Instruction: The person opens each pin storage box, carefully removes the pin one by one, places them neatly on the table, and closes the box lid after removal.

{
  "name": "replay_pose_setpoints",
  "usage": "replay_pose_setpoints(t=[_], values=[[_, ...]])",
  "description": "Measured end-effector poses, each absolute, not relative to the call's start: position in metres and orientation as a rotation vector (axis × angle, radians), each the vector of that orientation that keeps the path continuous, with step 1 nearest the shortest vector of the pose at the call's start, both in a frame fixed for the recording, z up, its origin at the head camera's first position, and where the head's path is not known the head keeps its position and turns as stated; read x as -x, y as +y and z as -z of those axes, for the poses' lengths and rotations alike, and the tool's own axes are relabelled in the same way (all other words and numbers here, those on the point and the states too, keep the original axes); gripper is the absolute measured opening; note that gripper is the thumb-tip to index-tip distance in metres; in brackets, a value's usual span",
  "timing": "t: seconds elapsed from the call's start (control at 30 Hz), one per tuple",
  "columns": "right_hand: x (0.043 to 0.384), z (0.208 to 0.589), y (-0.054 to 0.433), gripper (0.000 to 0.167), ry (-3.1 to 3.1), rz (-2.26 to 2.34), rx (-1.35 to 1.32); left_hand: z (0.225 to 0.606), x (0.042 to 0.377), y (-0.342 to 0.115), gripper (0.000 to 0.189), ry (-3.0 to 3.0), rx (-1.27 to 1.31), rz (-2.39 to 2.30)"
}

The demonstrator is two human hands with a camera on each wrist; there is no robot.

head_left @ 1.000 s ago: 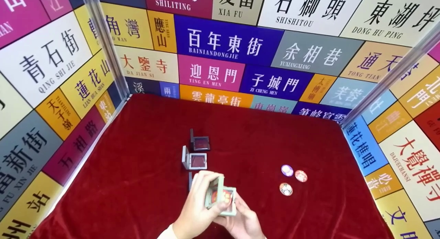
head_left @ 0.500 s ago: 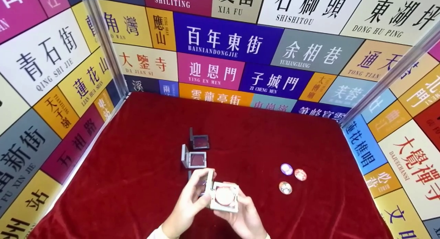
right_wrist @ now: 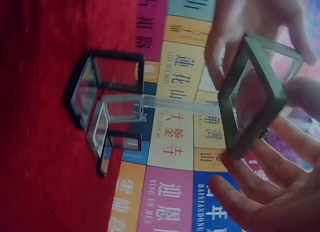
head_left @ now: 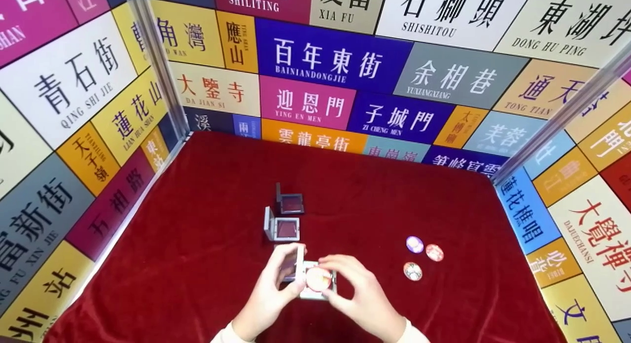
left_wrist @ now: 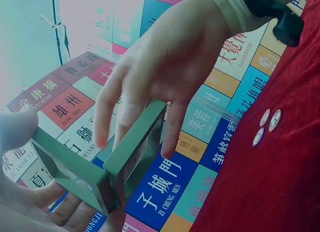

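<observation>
My left hand (head_left: pixel 271 284) grips a small hinged display case (head_left: pixel 305 296) with a pale green frame and clear film panes. Its lid (head_left: pixel 299 269) stands upright under the left thumb. A round badge (head_left: pixel 318 279) with a red rim rests on the film of the flat half. My right hand (head_left: pixel 362 293) curls over that half from the right, thumb and fingertips at its edges, on either side of the badge. In the left wrist view the two green halves (left_wrist: pixel 140 142) form a V. The right wrist view shows a right fingertip right at a frame corner (right_wrist: pixel 235 152).
Two open cases, one grey (head_left: pixel 287 229) and one black (head_left: pixel 291 203), sit beyond my left hand on the red velvet cloth (head_left: pixel 360 195). A third dark case is mostly hidden behind that hand. Several round badges (head_left: pixel 415 244) lie at right. Walls of street-name signs (head_left: pixel 330 54) surround the cloth.
The case has tilted flatter, so the badge inside faces up. My right hand has moved from beneath the case to its right side, thumb and fingers now over it.
</observation>
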State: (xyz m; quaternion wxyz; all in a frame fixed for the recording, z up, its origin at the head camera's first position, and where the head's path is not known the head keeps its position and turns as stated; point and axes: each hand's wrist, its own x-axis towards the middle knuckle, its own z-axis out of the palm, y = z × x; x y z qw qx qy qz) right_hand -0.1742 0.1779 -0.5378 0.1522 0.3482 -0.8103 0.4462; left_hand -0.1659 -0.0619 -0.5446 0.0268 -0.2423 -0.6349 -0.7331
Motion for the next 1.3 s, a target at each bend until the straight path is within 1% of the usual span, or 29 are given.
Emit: replay_pose_setpoints(t=[0.13,0.3,0.43,0.67,0.77,0.87,1.03,1.13,1.23,1.3], values=[[0.176,0.536,0.177,0.044,-2.357,-1.101,-1.075,0.548,0.166,-0.061,0.056,-1.961,0.786,2.226],[0.179,0.535,0.175,0.043,-2.355,-0.963,-1.143,0.553,0.165,-0.059,0.057,-1.964,0.804,2.217],[0.183,0.533,0.175,0.047,-2.358,-0.889,-1.179,0.555,0.164,-0.056,0.057,-1.99,0.816,2.22],[0.19,0.529,0.185,0.06,-2.339,-0.8,-1.205,0.556,0.164,-0.055,0.057,-2.012,0.813,2.192],[0.192,0.524,0.194,0.059,-2.333,-0.804,-1.176,0.557,0.164,-0.055,0.058,-2.011,0.796,2.182],[0.196,0.519,0.211,0.054,-2.348,-0.829,-1.1,0.557,0.164,-0.055,0.058,-2.006,0.776,2.179],[0.209,0.52,0.265,0.047,-2.419,-0.768,-0.814,0.556,0.165,-0.057,0.058,-2.003,0.74,2.188],[0.221,0.538,0.308,0.042,-2.487,-0.68,-0.601,0.559,0.166,-0.058,0.059,-2.007,0.72,2.2],[0.227,0.565,0.351,0.037,-2.574,-0.62,-0.399,0.561,0.167,-0.06,0.062,-2.031,0.667,2.239],[0.227,0.584,0.374,0.037,-2.644,-0.599,-0.29,0.563,0.168,-0.061,0.064,-2.049,0.633,2.263]])
